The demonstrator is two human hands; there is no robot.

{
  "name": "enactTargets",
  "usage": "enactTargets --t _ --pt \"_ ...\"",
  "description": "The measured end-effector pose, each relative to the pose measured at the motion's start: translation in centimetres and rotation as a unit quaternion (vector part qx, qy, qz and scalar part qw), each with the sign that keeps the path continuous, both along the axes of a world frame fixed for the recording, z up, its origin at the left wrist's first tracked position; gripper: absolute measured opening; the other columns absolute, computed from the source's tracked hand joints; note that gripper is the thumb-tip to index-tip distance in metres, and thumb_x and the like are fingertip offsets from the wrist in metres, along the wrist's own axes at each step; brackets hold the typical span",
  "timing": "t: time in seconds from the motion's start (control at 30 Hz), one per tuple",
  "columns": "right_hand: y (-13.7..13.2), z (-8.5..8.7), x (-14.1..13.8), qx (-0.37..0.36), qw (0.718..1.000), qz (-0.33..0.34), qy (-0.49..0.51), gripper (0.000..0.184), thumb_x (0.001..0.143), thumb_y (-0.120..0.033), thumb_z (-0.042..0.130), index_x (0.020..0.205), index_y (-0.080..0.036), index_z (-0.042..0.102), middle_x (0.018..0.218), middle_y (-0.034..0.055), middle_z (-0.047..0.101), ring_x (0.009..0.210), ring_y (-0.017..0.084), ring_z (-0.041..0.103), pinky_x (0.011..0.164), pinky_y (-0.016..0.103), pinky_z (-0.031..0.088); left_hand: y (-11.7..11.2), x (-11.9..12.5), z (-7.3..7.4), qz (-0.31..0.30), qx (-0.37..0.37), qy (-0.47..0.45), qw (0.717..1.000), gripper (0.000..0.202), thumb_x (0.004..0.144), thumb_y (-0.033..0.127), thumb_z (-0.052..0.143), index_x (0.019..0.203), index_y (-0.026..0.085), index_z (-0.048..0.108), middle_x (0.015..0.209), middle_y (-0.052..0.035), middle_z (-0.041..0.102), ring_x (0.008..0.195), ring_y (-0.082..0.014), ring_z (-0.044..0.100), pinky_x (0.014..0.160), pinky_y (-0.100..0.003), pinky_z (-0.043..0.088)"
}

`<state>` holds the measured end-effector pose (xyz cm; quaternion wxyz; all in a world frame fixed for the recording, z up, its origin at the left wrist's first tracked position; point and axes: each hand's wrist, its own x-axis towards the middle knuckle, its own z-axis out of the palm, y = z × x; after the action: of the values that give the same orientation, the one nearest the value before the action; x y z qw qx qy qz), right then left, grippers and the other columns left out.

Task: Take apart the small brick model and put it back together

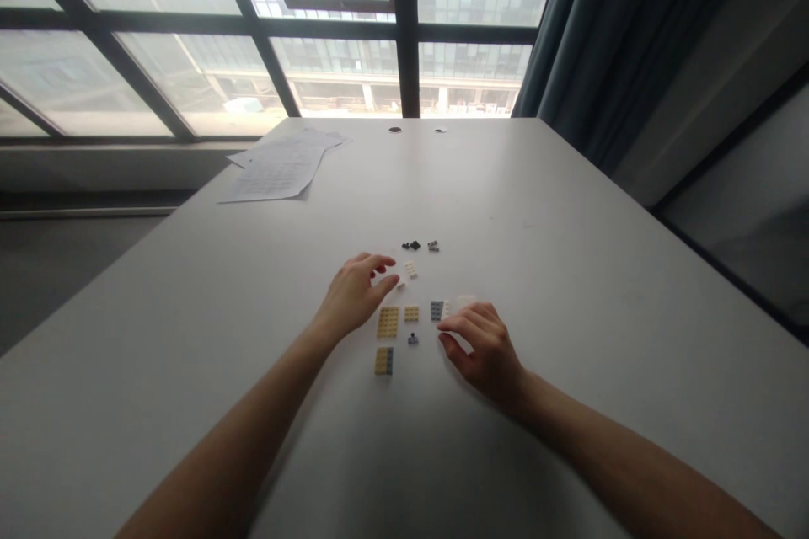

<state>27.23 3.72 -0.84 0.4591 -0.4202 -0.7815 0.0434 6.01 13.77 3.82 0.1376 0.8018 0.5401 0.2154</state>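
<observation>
Several small building bricks lie on a white table (569, 253). My left hand (354, 295) hovers over them with its fingers loosely curled; the fingertips are close to a small pale brick (410, 269), and I see nothing in the hand. My right hand (484, 345) rests on the table with bent fingers beside a grey brick (436, 310) and a white brick (465, 301). Between my hands lie a large tan plate (388, 322), a small tan plate (411, 313), a tiny dark piece (413, 339) and a tan-and-grey brick (383, 360).
Small dark pieces (411, 245) and a grey piece (433, 246) lie farther back. Printed sheets of paper (278, 168) sit at the table's far left. Two cable holes (395, 130) mark the far edge below a big window. A dark curtain (600, 42) hangs at the right.
</observation>
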Motion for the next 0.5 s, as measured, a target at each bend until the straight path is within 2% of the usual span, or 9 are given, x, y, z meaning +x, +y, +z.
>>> enactTargets --t 0.1,0.2,0.33,0.5 --pt "0.0 0.0 0.1 0.008 1.000 -0.004 0.007 0.007 0.087 -0.015 0.056 0.085 -0.020 0.062 0.076 0.0030 0.066 0.076 0.019 0.058 0.078 0.036 0.043 3.0 1.6 -1.4 0.010 0.025 0.086 0.996 0.037 0.087 0.031 0.053 0.122 0.023 0.060 0.121 -0.0052 0.061 0.106 -0.0235 0.056 0.093 -0.035 0.044" --pt "0.0 -0.2 0.2 0.003 1.000 -0.005 0.005 0.007 0.086 -0.014 0.057 0.085 -0.020 0.061 0.075 0.0027 0.066 0.076 0.019 0.058 0.077 0.036 0.043 5.7 3.1 -2.6 0.024 0.030 0.110 0.993 0.040 0.087 0.026 0.051 0.126 0.024 0.058 0.126 -0.0062 0.059 0.111 -0.0276 0.053 0.093 -0.039 0.044" --pt "0.1 -0.4 0.2 0.003 1.000 -0.001 0.005 0.007 0.086 -0.014 0.057 0.085 -0.020 0.061 0.075 0.0024 0.066 0.075 0.018 0.057 0.078 0.036 0.042 7.9 3.8 -3.4 0.033 0.040 0.117 0.992 0.027 0.086 0.027 0.053 0.107 0.025 0.070 0.114 -0.0068 0.064 0.105 -0.0291 0.055 0.088 -0.041 0.045" --pt "0.1 -0.2 0.1 0.005 1.000 0.003 0.004 0.008 0.086 -0.014 0.056 0.084 -0.020 0.061 0.074 0.0024 0.065 0.074 0.018 0.057 0.077 0.036 0.042 7.9 3.3 -3.8 0.030 0.067 0.106 0.992 0.021 0.087 0.028 0.053 0.091 0.024 0.074 0.103 -0.0059 0.067 0.099 -0.0260 0.056 0.087 -0.038 0.045"
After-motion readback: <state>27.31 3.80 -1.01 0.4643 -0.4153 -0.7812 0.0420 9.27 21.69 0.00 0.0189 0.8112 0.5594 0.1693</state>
